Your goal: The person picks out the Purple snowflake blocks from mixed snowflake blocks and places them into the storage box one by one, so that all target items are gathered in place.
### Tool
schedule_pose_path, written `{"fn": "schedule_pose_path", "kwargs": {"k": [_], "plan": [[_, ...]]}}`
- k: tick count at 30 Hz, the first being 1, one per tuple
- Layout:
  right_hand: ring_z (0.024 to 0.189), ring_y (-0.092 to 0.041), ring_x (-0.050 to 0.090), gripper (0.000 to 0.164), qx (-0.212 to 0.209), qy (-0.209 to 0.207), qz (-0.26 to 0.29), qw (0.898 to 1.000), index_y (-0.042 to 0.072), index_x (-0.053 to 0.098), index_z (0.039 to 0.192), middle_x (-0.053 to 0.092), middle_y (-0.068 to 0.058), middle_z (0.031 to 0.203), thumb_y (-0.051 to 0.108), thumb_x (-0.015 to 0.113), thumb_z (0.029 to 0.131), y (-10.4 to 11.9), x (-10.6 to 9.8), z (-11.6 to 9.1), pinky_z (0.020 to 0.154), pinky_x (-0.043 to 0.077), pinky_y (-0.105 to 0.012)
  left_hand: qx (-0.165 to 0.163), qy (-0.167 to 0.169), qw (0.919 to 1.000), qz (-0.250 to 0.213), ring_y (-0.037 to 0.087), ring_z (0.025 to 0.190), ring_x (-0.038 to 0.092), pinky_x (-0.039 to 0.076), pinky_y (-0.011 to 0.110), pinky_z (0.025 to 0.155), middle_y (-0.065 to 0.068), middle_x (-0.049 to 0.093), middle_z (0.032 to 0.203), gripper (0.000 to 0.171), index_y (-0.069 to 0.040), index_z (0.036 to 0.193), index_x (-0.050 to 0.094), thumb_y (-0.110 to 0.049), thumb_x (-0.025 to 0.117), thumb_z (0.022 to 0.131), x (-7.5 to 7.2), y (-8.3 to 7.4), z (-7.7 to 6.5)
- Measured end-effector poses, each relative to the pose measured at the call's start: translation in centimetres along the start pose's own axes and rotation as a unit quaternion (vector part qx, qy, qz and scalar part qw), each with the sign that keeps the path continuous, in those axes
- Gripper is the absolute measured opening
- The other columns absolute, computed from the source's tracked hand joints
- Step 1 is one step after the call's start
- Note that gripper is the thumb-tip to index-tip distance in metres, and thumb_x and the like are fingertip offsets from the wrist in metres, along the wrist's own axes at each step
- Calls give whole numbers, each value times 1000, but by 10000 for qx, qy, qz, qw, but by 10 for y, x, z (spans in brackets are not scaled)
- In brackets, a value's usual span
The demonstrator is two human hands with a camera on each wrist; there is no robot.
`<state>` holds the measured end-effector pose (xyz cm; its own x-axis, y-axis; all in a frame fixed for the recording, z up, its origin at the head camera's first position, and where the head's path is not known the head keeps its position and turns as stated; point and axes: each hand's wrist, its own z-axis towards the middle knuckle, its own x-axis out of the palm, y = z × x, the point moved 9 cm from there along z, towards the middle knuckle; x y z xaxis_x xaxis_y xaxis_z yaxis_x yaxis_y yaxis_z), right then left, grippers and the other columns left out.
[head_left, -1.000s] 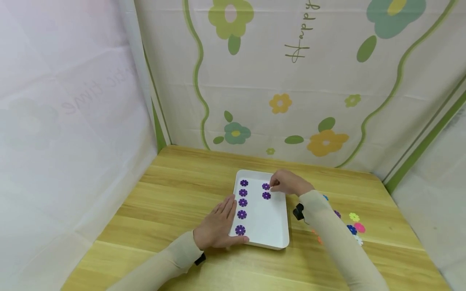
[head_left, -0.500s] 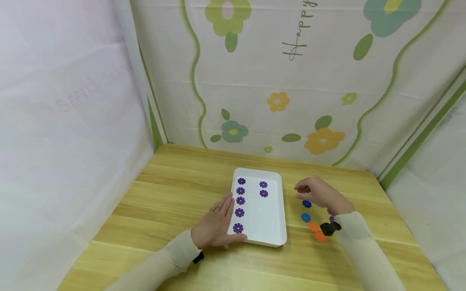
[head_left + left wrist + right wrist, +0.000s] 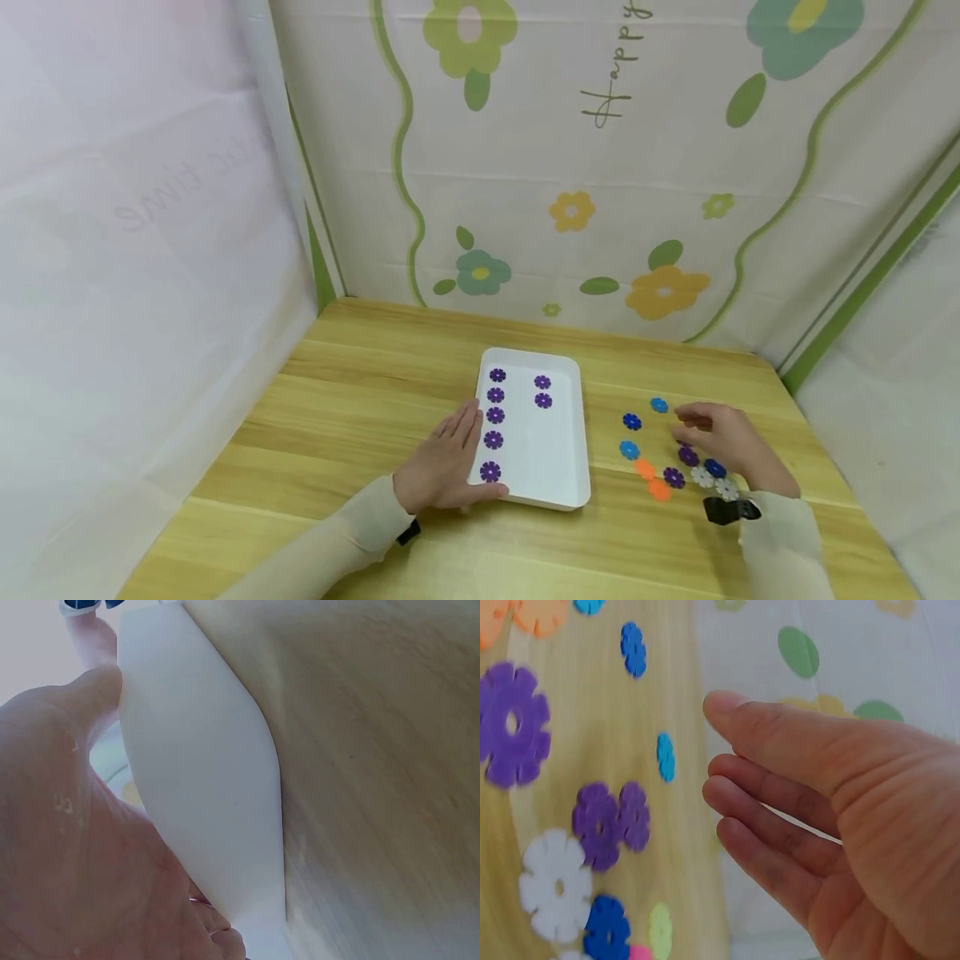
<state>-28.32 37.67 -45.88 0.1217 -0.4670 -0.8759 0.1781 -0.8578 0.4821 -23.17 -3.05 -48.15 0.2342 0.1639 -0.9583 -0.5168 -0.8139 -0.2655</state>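
Observation:
A white tray [image 3: 543, 467] lies on the wooden table, with a column of purple snowflake discs [image 3: 496, 415] along its left side and two more purple discs [image 3: 543, 401] at its upper right. My left hand [image 3: 442, 462] rests with straight fingers against the tray's left edge, the thumb over its front rim; the left wrist view shows the palm beside the tray wall [image 3: 202, 765]. My right hand [image 3: 723, 442] hovers above the loose discs, thumb and fingers apart, nothing between them. Below it lie purple discs [image 3: 596, 825], partly covered in the head view.
Right of the tray, orange discs [image 3: 652, 481], light blue discs [image 3: 629, 450], a dark blue disc [image 3: 632, 422] and white discs [image 3: 702, 476] lie scattered. A yellow disc [image 3: 660, 930] shows in the right wrist view. A printed curtain [image 3: 525, 167] stands behind the table.
My right hand has left the purple disc at the tray's upper right and moved right, over the loose discs. The left hand has stayed at the tray's edge.

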Motion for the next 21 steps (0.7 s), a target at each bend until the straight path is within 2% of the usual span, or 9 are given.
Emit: {"fn": "schedule_pose_path", "kwargs": {"k": [4, 11, 16, 21], "plan": [[114, -44, 71, 52, 248, 82, 25, 9997, -8, 65, 136, 72, -28, 128, 26, 77, 98, -21, 4, -4, 89, 62, -52, -35, 17, 10000, 4, 37, 166, 13, 25, 50, 133, 24, 7, 177, 120, 6, 166, 17, -84, 49, 93, 0, 0, 0], [106, -36, 74, 50, 547, 205, 53, 9983, -7, 65, 135, 76, -21, 118, 24, 77, 98, -46, 16, -5, 87, 63, -49, 0, -8, 10000, -14, 38, 165, 14, 25, 51, 133, 24, 7, 177, 119, 7, 166, 18, -83, 49, 93, 0, -1, 1], [99, -26, 75, 42, 566, 202, 151, 9981, -4, 69, 130, 78, -14, 112, 21, 77, 98, -53, 20, 0, 82, 64, -41, 19, -12, 10000, 30, 38, 165, 15, 25, 51, 133, 24, 8, 177, 119, 7, 166, 18, -83, 49, 93, 1, 0, 1], [93, -18, 72, 36, 525, 408, 338, 9972, -2, 71, 128, 78, -10, 109, 16, 76, 98, -55, 20, 5, 74, 63, -30, 24, -37, 10000, 11, 38, 165, 16, 26, 51, 132, 24, 9, 177, 119, 6, 166, 19, -84, 49, 93, 1, 0, 1]]}}
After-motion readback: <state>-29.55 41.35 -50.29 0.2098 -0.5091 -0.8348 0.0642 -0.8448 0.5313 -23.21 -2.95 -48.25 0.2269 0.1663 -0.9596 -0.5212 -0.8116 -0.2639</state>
